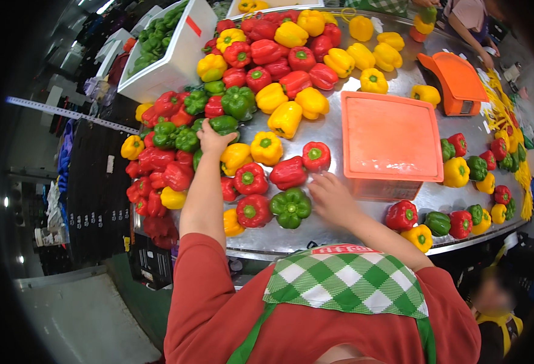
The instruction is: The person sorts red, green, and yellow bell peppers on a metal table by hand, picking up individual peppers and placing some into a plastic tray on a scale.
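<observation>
My left hand (215, 138) reaches with fingers spread onto a green bell pepper (223, 123) at the edge of a mixed pile; whether it grips the pepper I cannot tell. Just right of a green bell pepper (290, 208) and below an upright red one (316, 156), my right hand (332, 195) is over the metal table, slightly blurred, its fingers partly bent. Close by lie a red pepper on its side (288, 173), a yellow pepper (266, 148) and two upright red peppers, one (251, 179) above the other (253, 211).
An upturned orange plastic crate (392, 136) stands right of centre, with an orange tape dispenser (458, 84) beyond it. Small groups of peppers line the table's right side near yellow strips (526, 182). A white foam box (171, 59) holds green peppers. Other people stand around the table.
</observation>
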A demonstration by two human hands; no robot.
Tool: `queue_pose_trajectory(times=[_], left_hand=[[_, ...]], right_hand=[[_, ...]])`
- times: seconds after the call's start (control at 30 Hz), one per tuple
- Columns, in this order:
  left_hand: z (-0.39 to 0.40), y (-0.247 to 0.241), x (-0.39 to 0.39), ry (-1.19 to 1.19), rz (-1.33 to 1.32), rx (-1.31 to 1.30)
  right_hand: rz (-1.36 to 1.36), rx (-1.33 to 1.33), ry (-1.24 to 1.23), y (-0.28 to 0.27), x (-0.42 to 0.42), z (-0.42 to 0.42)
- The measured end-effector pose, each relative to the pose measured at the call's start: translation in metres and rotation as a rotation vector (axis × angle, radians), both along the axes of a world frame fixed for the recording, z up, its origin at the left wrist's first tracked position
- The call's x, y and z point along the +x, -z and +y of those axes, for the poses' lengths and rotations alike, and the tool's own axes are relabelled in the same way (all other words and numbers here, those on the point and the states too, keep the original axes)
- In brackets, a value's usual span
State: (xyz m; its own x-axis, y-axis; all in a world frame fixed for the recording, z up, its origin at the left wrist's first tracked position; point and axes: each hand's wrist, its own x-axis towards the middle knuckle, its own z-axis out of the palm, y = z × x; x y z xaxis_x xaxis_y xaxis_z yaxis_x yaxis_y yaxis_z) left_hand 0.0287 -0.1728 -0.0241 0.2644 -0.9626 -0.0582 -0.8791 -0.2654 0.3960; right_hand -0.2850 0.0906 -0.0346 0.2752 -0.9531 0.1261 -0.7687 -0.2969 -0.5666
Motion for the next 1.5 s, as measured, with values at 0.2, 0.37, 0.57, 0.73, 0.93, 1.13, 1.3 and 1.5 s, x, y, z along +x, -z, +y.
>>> queue_pose_trajectory(times=[0.2, 0.37, 0.57, 0.73, 0.93, 1.13, 1.3, 1.5], left_hand=[[-0.002, 0.012, 0.006, 0.061, 0.088, -0.057], [-0.028, 0.056, 0.058, 0.037, 0.430, 0.015], [-0.005, 0.019, -0.005, -0.010, 0.224, 0.029], [-0.015, 0.033, 0.014, 0.052, 0.251, -0.099], [0.028, -0.060, -0.029, 0.376, 0.235, -0.413], [0.117, -0.140, -0.147, 1.016, 0.349, -0.451], [0.168, -0.142, -0.187, 1.269, 0.392, -0.435], [0.176, -0.134, -0.201, 1.283, 0.841, -0.170]], right_hand=[[-0.029, 0.017, 0.008, -0.010, -0.002, -0.002], [-0.050, -0.005, -0.003, -0.006, 0.006, 0.004], [-0.061, -0.002, 0.018, -0.006, -0.005, 0.004], [-0.036, 0.058, -0.009, -0.009, -0.007, 0.006], [-0.298, -0.025, -0.027, -0.063, -0.021, 0.002], [-0.330, -0.106, 0.202, -0.110, -0.036, -0.013], [-0.634, 0.052, 0.083, -0.110, -0.069, -0.009], [-0.780, 0.081, 0.164, -0.087, -0.095, 0.012]])
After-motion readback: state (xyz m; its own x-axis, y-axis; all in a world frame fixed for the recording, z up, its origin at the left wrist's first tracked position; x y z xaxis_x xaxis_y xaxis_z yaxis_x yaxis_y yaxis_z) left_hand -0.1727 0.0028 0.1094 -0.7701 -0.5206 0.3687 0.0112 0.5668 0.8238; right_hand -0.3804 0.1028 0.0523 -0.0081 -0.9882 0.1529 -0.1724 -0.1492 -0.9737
